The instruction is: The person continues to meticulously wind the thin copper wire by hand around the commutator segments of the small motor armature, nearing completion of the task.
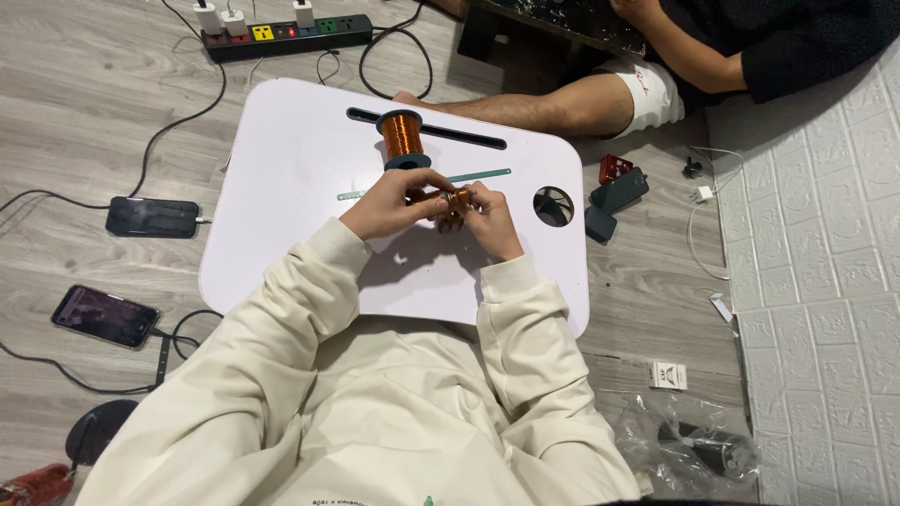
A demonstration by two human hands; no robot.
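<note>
While the small copper-wound coil (457,198) sits pinched between both hands just in front of the copper wire spool (403,139), it pays to keep the wire taut. Left hand (392,204) fingers clamp one end, right hand (489,217) fingers grip the other (the wire itself is too fine to see). A green strip (478,175) lies beside the spool on the white worktop (300,169).

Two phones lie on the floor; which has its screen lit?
The nearer phone, close to the cream sleeve, shows a lit picture; the farther phone is dark.
</note>
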